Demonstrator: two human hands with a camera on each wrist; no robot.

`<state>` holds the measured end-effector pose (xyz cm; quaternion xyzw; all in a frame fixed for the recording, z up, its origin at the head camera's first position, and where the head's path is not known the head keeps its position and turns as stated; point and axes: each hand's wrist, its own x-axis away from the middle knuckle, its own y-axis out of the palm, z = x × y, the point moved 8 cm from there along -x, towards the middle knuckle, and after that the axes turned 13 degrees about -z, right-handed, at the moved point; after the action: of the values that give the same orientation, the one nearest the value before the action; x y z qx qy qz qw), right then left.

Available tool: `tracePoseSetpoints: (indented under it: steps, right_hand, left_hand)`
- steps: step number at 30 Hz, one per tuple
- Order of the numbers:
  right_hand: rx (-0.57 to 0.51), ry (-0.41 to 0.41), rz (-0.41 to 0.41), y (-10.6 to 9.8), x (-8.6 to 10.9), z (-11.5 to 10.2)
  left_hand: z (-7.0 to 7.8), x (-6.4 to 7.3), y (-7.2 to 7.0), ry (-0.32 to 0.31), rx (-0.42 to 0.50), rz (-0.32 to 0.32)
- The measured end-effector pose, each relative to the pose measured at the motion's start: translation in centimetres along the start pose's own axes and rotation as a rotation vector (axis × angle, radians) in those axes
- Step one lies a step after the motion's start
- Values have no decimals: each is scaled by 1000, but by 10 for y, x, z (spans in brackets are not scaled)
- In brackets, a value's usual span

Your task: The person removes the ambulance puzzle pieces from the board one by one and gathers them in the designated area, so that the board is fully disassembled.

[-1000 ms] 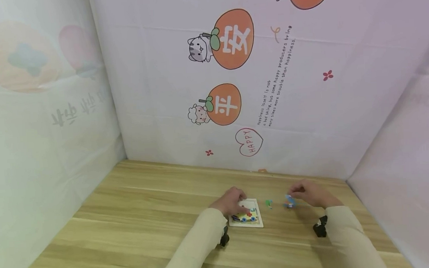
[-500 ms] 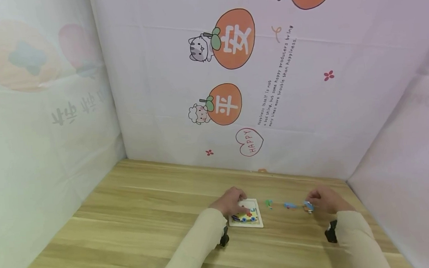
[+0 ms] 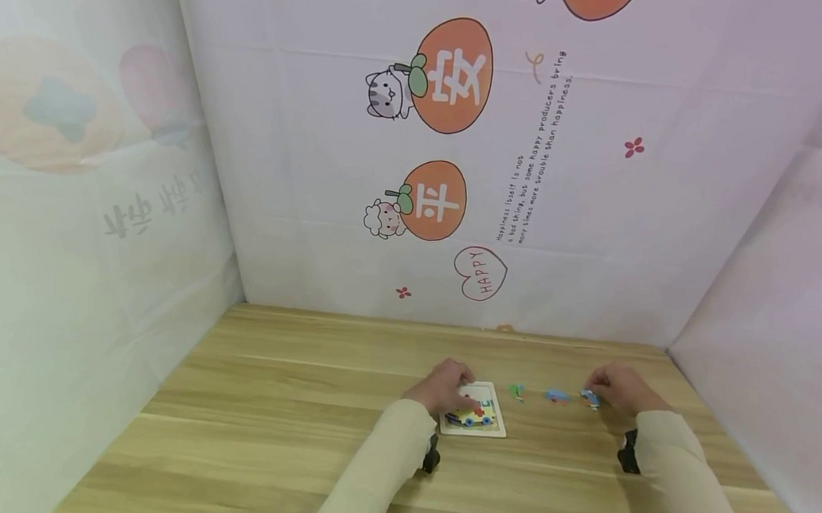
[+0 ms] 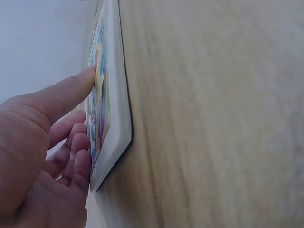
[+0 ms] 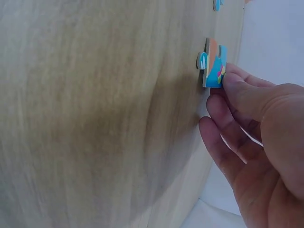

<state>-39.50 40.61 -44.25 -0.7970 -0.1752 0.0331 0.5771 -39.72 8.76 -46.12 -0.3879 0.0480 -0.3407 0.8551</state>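
Observation:
A small white-framed jigsaw puzzle (image 3: 491,432) lies flat on the table, showing a yellow vehicle with blue wheels and a red cross. Across its left part rests my left hand (image 3: 443,388). In the left wrist view the straight left thumb (image 4: 71,92) touches the picture, and the other fingers lie loosely bent along the frame's edge. Farther right, my right hand (image 3: 620,389) pinches a blue and orange puzzle piece (image 5: 214,66) between thumb and index finger, close over the wood. A green piece (image 3: 517,392) and another blue piece (image 3: 557,396) lie between the hands.
The wooden table (image 3: 252,423) meets a printed white cloth (image 3: 327,277) behind the puzzle. More white cloth hangs on the left (image 3: 103,307) and right sides. A black wrist camera (image 3: 430,454) sits at the left cuff.
My right hand has moved right with the pinched piece, away from the other blue piece, and lowered it close to the table. The left hand stays on the puzzle.

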Motion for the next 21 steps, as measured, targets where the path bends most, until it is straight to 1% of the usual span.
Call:
tracePoseSetpoints:
  steps: [6, 10, 14, 18, 21]
  right_hand:
    - [-6, 4, 6, 0, 1, -1]
    - [-27, 0, -12, -3, 1, -11]
    - [-46, -13, -55, -4, -4, -29]
    - [-40, -43, -97, 1, -13, -54]
    - [-32, -97, -117, 4, -21, -79]
  left_hand:
    - [0, -3, 1, -3, -12, -6]
    - [-2, -8, 1, -10, -40, -22]
    - [-1, -12, 0, 3, -73, -50]
    - [-2, -11, -3, 32, -47, -67]
    - [-4, -7, -7, 43, -12, -67]
